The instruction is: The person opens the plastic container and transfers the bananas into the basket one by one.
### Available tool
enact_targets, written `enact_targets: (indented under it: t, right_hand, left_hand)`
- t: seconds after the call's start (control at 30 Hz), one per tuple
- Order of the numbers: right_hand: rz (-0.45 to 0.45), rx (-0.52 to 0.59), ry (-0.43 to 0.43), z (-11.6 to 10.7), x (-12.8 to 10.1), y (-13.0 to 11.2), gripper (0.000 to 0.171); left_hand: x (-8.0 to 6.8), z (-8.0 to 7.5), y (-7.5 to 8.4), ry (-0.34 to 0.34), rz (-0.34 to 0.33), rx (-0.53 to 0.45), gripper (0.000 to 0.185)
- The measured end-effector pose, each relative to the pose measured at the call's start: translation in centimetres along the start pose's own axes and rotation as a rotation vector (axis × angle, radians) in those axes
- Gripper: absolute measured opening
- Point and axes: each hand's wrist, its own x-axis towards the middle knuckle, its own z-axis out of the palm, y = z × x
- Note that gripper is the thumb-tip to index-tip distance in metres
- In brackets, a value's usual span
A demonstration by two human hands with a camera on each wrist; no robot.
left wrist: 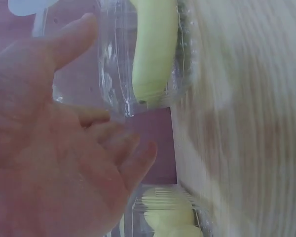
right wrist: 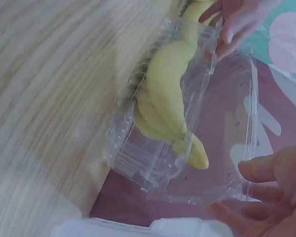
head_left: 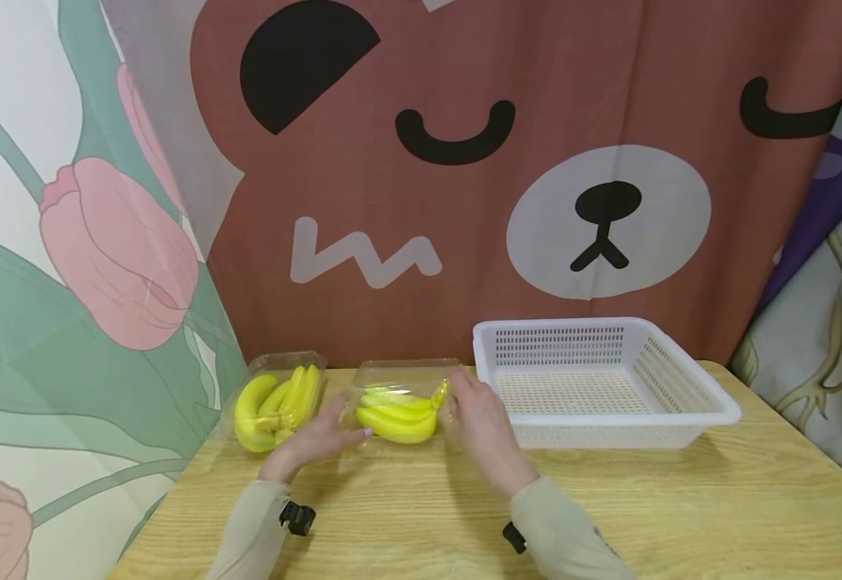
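Note:
A clear plastic clamshell box [head_left: 406, 372] stands on the table with its lid raised at the back. Inside it lies a bunch of yellow bananas [head_left: 397, 425], whose stem end [right wrist: 198, 157] sticks up at the right side. My left hand [head_left: 321, 437] is at the box's left side, thumb and fingers spread rather straight. On the right side, my right hand [head_left: 480, 420] is beside the raised lid [right wrist: 214, 148], its thumb and fingers extended near the lid's edge. Whether the right fingertips touch the lid is hard to tell.
Left of my left hand is another clear box [head_left: 312, 362] with bananas [head_left: 254, 403] in it. A white perforated plastic basket [head_left: 609, 420] stands to the right on the wooden table [head_left: 406, 515]. A printed bear curtain [head_left: 464, 314] hangs right behind.

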Motion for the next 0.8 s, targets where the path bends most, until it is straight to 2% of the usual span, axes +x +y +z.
enact_targets:
  t: [0.13,0.37,0.6,0.7,0.8]
  right_hand:
    - [0.045,0.035,-0.003,-0.4,0.2,0.2,0.027]
    - [0.13,0.063,-0.025,-1.0,0.5,0.5,0.023]
    - [0.197,0.118,-0.057,-1.3,0.7,0.6,0.019]
    - [0.204,0.134,-0.078,-1.4,0.7,0.6,0.015]
    - [0.174,0.123,-0.078,-1.5,0.9,0.6,0.009]
  left_hand:
    - [0.1,0.1,-0.2,-0.041,0.05,0.059,0.088]
    - [0.3,0.4,0.1,-0.028,0.007,0.085,0.084]
    - [0.4,0.5,0.3,-0.016,-0.002,0.107,0.077]
    - [0.4,0.5,0.3,-0.011,-0.002,0.089,0.078]
    - [0.4,0.6,0.3,-0.006,0.004,0.065,0.078]
